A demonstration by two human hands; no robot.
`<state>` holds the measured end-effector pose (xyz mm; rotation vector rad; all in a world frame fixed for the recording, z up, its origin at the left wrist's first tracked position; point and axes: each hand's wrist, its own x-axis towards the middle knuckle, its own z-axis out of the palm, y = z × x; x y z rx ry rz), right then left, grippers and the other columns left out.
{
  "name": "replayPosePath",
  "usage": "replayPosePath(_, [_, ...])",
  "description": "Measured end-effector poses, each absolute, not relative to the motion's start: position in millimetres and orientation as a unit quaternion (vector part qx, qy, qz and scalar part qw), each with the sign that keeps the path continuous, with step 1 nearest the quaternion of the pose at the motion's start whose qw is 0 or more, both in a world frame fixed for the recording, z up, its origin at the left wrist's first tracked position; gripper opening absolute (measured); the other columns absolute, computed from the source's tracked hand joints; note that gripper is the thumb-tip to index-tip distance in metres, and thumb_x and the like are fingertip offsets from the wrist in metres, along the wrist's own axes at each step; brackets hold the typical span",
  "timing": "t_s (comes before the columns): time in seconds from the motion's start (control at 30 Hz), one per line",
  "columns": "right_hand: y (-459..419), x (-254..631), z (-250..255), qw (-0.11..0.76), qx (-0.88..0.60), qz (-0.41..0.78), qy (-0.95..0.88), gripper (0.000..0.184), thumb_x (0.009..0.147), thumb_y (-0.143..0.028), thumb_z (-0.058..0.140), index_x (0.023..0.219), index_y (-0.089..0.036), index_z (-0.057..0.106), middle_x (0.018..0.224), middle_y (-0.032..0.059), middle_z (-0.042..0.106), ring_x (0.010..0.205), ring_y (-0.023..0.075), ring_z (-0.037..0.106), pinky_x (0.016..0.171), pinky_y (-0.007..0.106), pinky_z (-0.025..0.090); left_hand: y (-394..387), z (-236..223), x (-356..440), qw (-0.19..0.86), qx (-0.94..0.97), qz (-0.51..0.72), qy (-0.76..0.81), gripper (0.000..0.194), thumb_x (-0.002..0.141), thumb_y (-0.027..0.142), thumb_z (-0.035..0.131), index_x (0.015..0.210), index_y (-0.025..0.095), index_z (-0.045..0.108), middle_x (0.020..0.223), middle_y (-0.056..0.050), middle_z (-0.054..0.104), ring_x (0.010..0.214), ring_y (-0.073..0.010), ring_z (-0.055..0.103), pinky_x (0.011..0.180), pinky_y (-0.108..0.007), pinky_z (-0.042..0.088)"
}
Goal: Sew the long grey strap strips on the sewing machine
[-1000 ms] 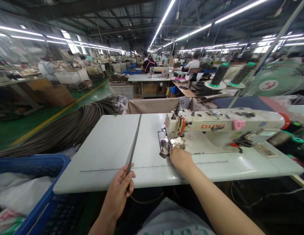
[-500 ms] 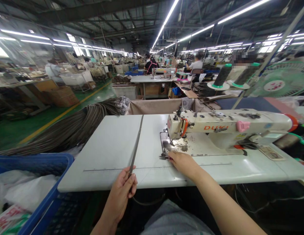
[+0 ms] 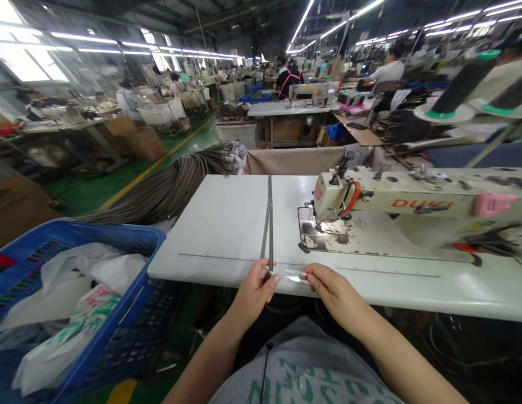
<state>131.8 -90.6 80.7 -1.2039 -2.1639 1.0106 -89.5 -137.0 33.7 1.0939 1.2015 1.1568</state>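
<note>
My left hand (image 3: 255,289) is closed around the near end of a long, thin grey strip (image 3: 270,219) that runs away across the white sewing table (image 3: 227,224). My right hand (image 3: 330,286) is closed on a small pair of metal snips (image 3: 295,275), whose tips point at the strip's end beside my left fingers. Both hands meet at the table's near edge. The white sewing machine (image 3: 408,202) stands to the right, its needle plate (image 3: 317,235) lit and bare.
A blue plastic crate (image 3: 118,314) with white bags stands at my left. A large bundle of grey strips (image 3: 168,188) lies past the table's left edge. Thread cones (image 3: 463,90) stand at the back right. Other people work at tables farther back.
My right hand left the needle area and came back to the table's near edge with the snips. My left hand drew the strip's end toward the middle. The view shifted left and down.
</note>
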Motion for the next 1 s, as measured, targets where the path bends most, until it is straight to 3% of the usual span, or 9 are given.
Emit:
replayPosePath(0.23, [-98, 112, 76, 0.198, -0.463, 0.285, -0.815, 0.016, 0.1, -0.034, 0.054, 0.097, -0.023, 0.065, 0.094, 0.0078, 0.074, 0.085, 0.0252, 0.069, 0.073, 0.034, 0.051, -138, 35, -85, 0.541, 0.483, 0.481, 0.493, 0.051, 0.094, 0.057, 0.067, 0.125, 0.02, 0.051, 0.079, 0.004, 0.055, 0.056, -0.0082, 0.047, 0.053, -0.024, 0.034])
replayPosePath(0.57, [-98, 104, 75, 0.187, -0.462, 0.217, -0.839, 0.02, 0.104, -0.036, 0.052, 0.099, -0.022, 0.065, 0.092, 0.0075, 0.076, 0.08, 0.0245, 0.07, 0.071, 0.033, 0.049, -140, 25, -85, 0.564, 0.469, 0.487, 0.473, 0.052, 0.093, 0.054, 0.071, 0.128, 0.02, 0.052, 0.091, -0.002, 0.065, 0.059, -0.0085, 0.047, 0.054, -0.023, 0.035])
replayPosePath(0.83, [-98, 104, 64, 0.195, -0.45, 0.114, -0.864, 0.026, 0.109, -0.036, 0.047, 0.106, -0.021, 0.068, 0.096, 0.0105, 0.076, 0.087, 0.0268, 0.069, 0.078, 0.035, 0.048, -141, 23, -82, 0.568, 0.468, 0.487, 0.47, 0.051, 0.093, 0.052, 0.071, 0.128, 0.021, 0.052, 0.08, 0.004, 0.055, 0.058, -0.008, 0.041, 0.054, -0.024, 0.032])
replayPosePath(1.0, [-99, 104, 61, 0.208, -0.445, 0.073, -0.868, 0.034, 0.11, -0.037, 0.042, 0.1, -0.021, 0.07, 0.089, 0.0105, 0.074, 0.084, 0.0263, 0.067, 0.077, 0.034, 0.046, -144, 32, -79, 0.572, 0.449, 0.498, 0.473, 0.054, 0.091, 0.054, 0.072, 0.129, 0.02, 0.053, 0.078, 0.004, 0.055, 0.057, -0.0077, 0.043, 0.053, -0.024, 0.031])
